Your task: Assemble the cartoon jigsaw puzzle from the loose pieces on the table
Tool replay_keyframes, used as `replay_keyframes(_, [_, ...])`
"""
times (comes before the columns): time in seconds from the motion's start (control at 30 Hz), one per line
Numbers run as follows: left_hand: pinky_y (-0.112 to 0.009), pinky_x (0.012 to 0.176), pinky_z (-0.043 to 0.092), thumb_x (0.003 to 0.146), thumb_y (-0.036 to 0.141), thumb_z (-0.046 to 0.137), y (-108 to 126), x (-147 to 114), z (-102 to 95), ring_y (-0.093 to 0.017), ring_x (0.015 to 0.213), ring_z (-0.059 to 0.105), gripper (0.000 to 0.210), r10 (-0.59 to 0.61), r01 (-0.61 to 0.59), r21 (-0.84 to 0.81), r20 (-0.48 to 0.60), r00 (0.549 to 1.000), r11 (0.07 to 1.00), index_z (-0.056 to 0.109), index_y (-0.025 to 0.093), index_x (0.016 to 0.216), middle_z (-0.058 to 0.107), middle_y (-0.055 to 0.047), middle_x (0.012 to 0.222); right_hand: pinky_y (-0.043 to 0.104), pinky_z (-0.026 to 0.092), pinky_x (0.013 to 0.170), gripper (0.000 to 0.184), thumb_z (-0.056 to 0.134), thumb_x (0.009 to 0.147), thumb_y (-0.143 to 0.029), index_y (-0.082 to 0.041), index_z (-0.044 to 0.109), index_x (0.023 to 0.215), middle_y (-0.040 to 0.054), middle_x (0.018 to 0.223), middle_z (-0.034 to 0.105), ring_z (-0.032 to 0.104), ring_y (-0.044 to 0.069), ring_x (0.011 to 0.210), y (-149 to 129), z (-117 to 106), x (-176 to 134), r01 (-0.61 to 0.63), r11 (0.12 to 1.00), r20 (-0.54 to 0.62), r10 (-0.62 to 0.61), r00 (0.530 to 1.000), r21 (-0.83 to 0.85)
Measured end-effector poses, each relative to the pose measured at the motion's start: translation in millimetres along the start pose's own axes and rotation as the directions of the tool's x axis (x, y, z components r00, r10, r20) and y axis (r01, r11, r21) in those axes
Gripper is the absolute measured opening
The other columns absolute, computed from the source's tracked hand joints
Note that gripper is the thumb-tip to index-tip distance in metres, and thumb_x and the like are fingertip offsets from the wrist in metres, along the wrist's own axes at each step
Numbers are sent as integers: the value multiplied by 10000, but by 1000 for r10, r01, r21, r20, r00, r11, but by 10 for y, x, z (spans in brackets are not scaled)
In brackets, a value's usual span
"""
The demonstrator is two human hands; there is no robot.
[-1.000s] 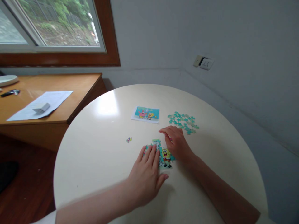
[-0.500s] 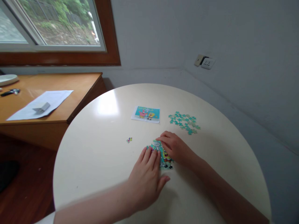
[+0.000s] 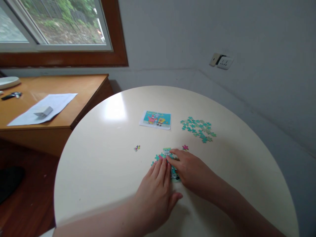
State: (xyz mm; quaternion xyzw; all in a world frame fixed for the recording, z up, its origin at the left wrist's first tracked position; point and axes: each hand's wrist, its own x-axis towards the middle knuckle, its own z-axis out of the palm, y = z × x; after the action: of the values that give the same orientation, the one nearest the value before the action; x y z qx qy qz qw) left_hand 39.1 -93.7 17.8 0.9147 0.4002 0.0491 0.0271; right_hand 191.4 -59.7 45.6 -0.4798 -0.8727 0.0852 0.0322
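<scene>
A partly assembled jigsaw puzzle (image 3: 174,176) with cartoon figures on a teal ground lies near the front of the round table. My left hand (image 3: 158,184) rests flat over its left and middle part, fingers stretched forward and the thumb off to the right. At the upper right, my right hand (image 3: 189,166) has its thumb and index finger on either side of a puzzle piece with a pale face (image 3: 167,153). Both hands cover much of the picture. Just behind my right knuckles is a loose pink piece (image 3: 185,147).
A printed reference picture (image 3: 158,120) lies farther back on the white table (image 3: 103,158). Many loose teal pieces (image 3: 197,126) are spread at the right, and a few colourful ones (image 3: 137,148) at the left. A wooden desk (image 3: 86,85) stands beyond the left edge.
My right hand has shifted slightly right and down, with its thumb and index finger on the puzzle's upper part. The pink piece behind it has come into view. My left hand stays on the puzzle.
</scene>
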Motion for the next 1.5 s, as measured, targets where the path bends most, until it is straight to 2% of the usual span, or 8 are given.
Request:
replay_keyframes(0.27, [-419, 996, 315, 863, 492, 251, 2, 5, -15, -328, 1246, 331, 661, 11, -11, 5, 4, 1000, 1000, 392, -10, 1270, 349, -233, 1342, 307, 425, 806, 256, 412, 797, -84, -136, 607, 955, 114, 941, 586, 543, 185, 888, -20, -41, 48, -39, 999, 48, 38, 998, 27])
replay_keyframes(0.5, [-418, 1000, 303, 861, 493, 256, -3, -1, -7, -326, 1247, 330, 667, 16, -16, 14, -5, 1000, 1000, 391, -18, 1268, 353, -238, 1337, 274, 428, 787, 253, 404, 802, -70, -164, 611, 911, 83, 905, 590, 551, 154, 844, 4, -60, 33, 12, 997, 32, -14, 999, 71])
replay_keyframes(0.7, [-415, 994, 309, 860, 501, 247, 1, -7, 0, -325, 1243, 337, 672, 12, -12, 33, -12, 1000, 999, 395, -13, 1266, 346, -235, 1342, 297, 439, 803, 244, 417, 804, -66, -138, 611, 934, 95, 917, 589, 545, 171, 862, -15, -68, 48, -5, 999, 78, 2, 997, 49])
replay_keyframes(1.0, [-412, 1005, 294, 858, 504, 255, 0, -2, 3, -319, 1254, 320, 673, 9, -9, 29, -11, 1000, 1000, 381, -7, 1277, 335, -226, 1352, 307, 442, 793, 235, 415, 799, -60, -132, 615, 900, 98, 888, 594, 535, 186, 866, -32, -55, 55, 54, 998, 38, -53, 998, -19])
replay_keyframes(1.2, [-411, 1011, 280, 854, 503, 273, 6, -4, -1, -319, 1260, 309, 681, 4, -4, 13, 0, 1000, 1000, 367, -19, 1281, 335, -235, 1351, 281, 434, 794, 235, 403, 808, -78, -155, 608, 893, 88, 900, 589, 540, 162, 867, -3, -28, 44, 39, 999, 6, -39, 999, 20])
replay_keyframes(1.5, [-416, 1010, 281, 858, 498, 261, 5, 0, -8, -322, 1253, 321, 673, 19, -19, 23, 10, 1000, 1000, 372, -15, 1280, 341, -232, 1349, 256, 435, 767, 230, 408, 807, -75, -159, 607, 887, 81, 883, 583, 547, 150, 832, 5, -70, 57, 5, 999, 49, -6, 999, 35])
